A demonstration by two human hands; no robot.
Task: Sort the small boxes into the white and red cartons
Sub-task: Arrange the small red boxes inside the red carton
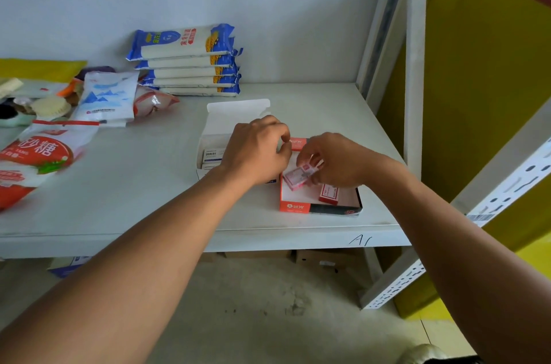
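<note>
Pink-red small cardboard box (296, 177), pinched in the right hand (334, 162) over the red open carton (293, 206); left hand (256, 150) curled, empty, above the white open carton (213, 125). Light, crushable: hold its long sides.

Two cartons (320, 208) sat side by side near the shelf's (149, 184) front right corner; stacked packets (190, 65) lay behind, bags (38, 161) at the left edge.

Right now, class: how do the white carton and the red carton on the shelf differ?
The white carton has a tall lid flap standing up behind it; the red carton shows none. The white carton holds white small boxes; the red carton holds a red small box. Both sit open on the shelf.
</note>
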